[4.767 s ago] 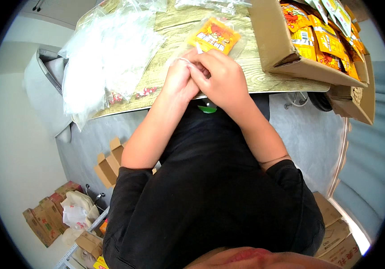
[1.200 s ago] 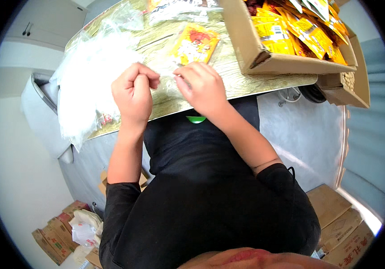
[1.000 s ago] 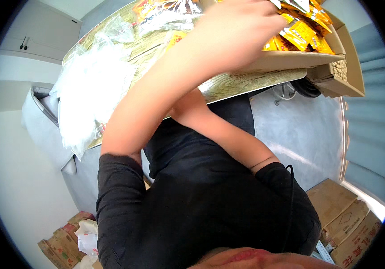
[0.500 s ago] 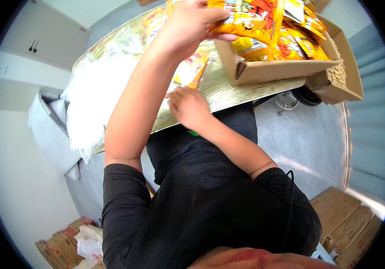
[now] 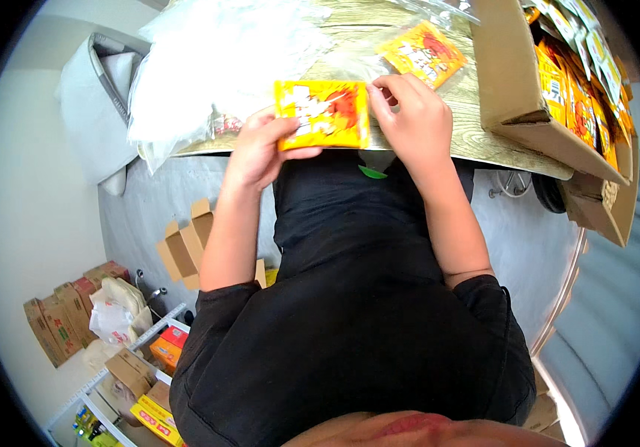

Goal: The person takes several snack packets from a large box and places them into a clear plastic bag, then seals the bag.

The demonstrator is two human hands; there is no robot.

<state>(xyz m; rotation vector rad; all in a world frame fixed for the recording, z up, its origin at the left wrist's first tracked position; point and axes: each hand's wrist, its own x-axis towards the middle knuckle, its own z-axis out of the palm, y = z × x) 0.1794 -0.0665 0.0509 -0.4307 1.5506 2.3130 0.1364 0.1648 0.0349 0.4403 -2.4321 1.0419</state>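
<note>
A yellow-orange packet (image 5: pixel 327 119) with red print is held above the table's near edge. My left hand (image 5: pixel 264 145) grips its left end, with the thumb on top. At the packet's upper right corner, my right hand (image 5: pixel 415 119) has its fingers curled and pinched on the edge; the fingertips are partly hidden. A second yellow packet (image 5: pixel 424 54) lies on the table just beyond my right hand. Clear plastic bags (image 5: pixel 186 82) are heaped on the table's left side.
At the right, an open cardboard box (image 5: pixel 510 67) holds many yellow packets. Another carton (image 5: pixel 603 205) sits below it. A grey cloth (image 5: pixel 89 104) hangs beyond the table's left end. Cartons (image 5: pixel 67 316) and a white shelf (image 5: pixel 100 395) stand at lower left.
My left hand has come back from the box at the right with a packet, now in front of me. The right hand has risen from the table to the packet's edge. The view has shifted.
</note>
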